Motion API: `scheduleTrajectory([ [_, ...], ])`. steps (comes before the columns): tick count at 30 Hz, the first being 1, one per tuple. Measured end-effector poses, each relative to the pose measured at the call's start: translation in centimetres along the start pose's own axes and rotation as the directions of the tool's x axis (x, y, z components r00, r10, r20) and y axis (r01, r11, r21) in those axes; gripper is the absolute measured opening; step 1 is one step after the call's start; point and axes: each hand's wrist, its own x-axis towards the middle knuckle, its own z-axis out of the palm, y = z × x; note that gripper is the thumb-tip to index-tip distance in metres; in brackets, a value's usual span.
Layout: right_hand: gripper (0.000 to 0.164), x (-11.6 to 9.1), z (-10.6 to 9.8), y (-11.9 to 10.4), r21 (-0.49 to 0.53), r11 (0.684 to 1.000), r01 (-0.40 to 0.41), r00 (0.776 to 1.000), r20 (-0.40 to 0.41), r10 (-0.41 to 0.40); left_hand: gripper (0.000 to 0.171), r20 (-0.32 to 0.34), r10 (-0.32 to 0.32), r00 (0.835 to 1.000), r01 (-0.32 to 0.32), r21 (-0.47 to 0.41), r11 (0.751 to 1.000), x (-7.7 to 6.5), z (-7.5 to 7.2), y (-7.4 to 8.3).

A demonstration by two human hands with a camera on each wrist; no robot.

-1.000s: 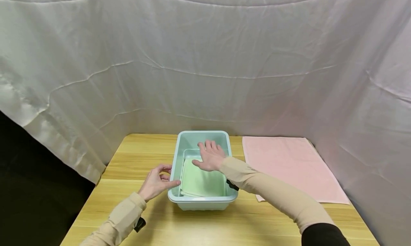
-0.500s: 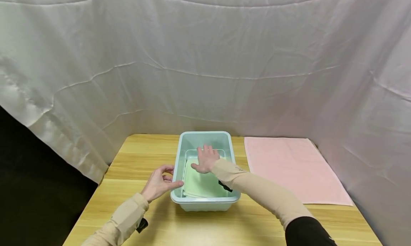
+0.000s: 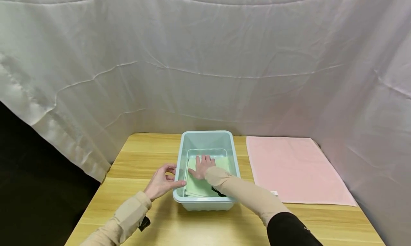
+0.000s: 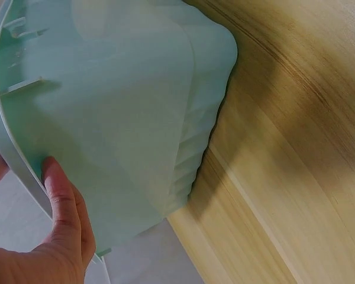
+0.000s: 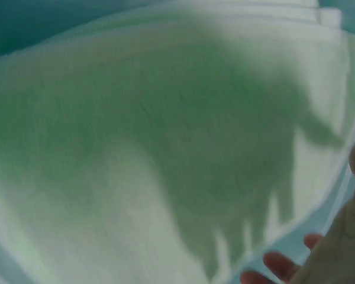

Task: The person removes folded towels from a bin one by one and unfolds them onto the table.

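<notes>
A light blue plastic bin [image 3: 207, 205] stands on the wooden table, with a folded pale green towel [image 3: 196, 187] lying flat on its bottom. My left hand [image 3: 160, 181] grips the bin's left rim; in the left wrist view its fingers [image 4: 65, 207] curl under the rim against the outer wall. Inside the bin, my right hand [image 3: 202, 167] is spread over the towel, palm down, with straight fingers. The right wrist view shows the towel [image 5: 165, 148] with the hand's shadow across it; whether the palm touches the cloth I cannot tell.
A pink towel [image 3: 295, 167] lies spread flat on the right of the table [image 3: 144, 153]. Pale grey curtains [image 3: 224, 60] hang behind and along the sides, with a dark area at the far left.
My right hand has moved down and slightly toward me, deeper into the bin and closer to the green towel. My left hand keeps its grip on the rim.
</notes>
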Motion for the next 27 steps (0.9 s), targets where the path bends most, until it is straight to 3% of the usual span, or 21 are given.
scheduleTrajectory([
  [7, 0.081, 1.5, 1.9, -0.1, 0.017, 1.000, -0.017, 1.000, -0.016, 0.017, 0.072, -0.002, -0.015, 1.000, 0.015, 0.009, 1.000, 0.1, 0.1, 0.2],
  [15, 0.077, 2.1, 2.3, -0.3, 0.064, 0.997, -0.040, 0.999, 0.009, 0.040, 0.073, -0.002, -0.019, 1.000, 0.019, 0.012, 1.000, 0.1, 0.1, 0.2],
  [20, 0.078, 2.5, 2.8, -0.3, 0.034, 0.998, -0.061, 0.997, 0.040, 0.060, 0.074, 0.002, -0.014, 1.000, 0.014, 0.012, 1.000, 0.2, 0.1, 0.3],
  [27, 0.081, 3.6, 3.7, -0.1, 0.007, 0.998, -0.057, 0.998, 0.010, 0.057, 0.075, 0.015, -0.009, 1.000, 0.009, 0.003, 1.000, 0.1, 0.0, 0.4],
])
